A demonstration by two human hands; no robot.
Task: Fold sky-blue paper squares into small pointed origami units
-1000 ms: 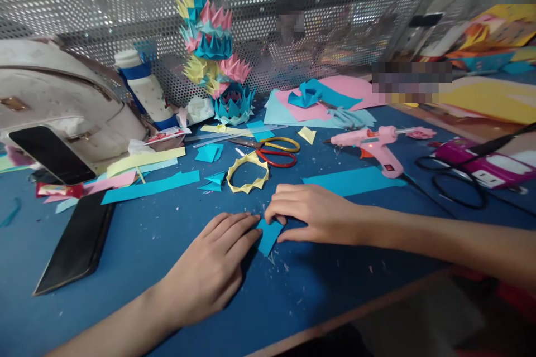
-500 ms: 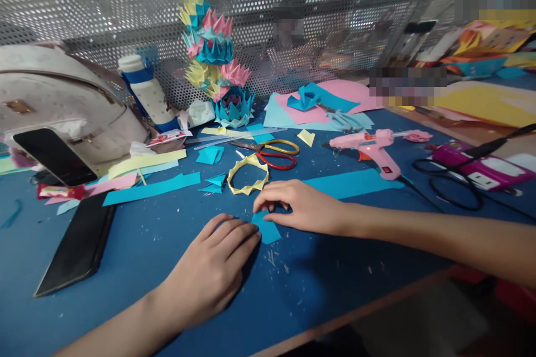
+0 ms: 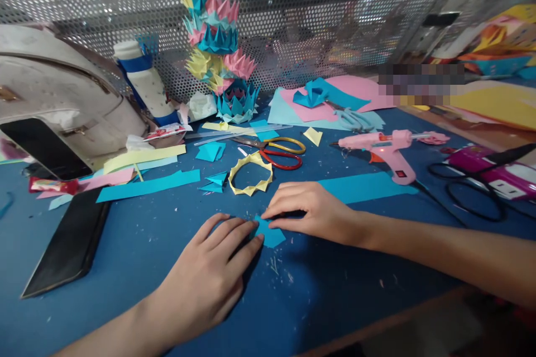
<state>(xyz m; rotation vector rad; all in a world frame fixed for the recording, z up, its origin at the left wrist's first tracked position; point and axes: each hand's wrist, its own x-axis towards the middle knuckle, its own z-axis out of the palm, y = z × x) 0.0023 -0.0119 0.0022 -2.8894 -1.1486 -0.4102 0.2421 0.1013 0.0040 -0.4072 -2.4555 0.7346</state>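
Observation:
A small folded piece of blue paper (image 3: 271, 235) lies flat on the blue table, between my two hands. My left hand (image 3: 211, 265) rests palm down with its fingertips pressing the paper's left edge. The fingers and thumb of my right hand (image 3: 314, 213) pinch at the upper right part of the same piece. Just behind it stands a yellow zigzag paper ring (image 3: 250, 174). Scissors (image 3: 274, 148) with one yellow and one red handle lie beyond the ring. A long blue strip (image 3: 360, 186) passes behind my right hand.
A pink glue gun (image 3: 391, 150) and purple power strip (image 3: 494, 173) with black cables lie right. Left are a black case (image 3: 71, 240), phone (image 3: 44, 148), bag (image 3: 62, 78), bottle (image 3: 144, 81) and paper strips. A folded-paper tower (image 3: 220, 39) stands behind, near stacked sheets (image 3: 352, 95).
The view has shifted slightly. My right hand's fingers have closed in on the small blue paper, and more of the folded piece shows. My left hand stays at its left edge.

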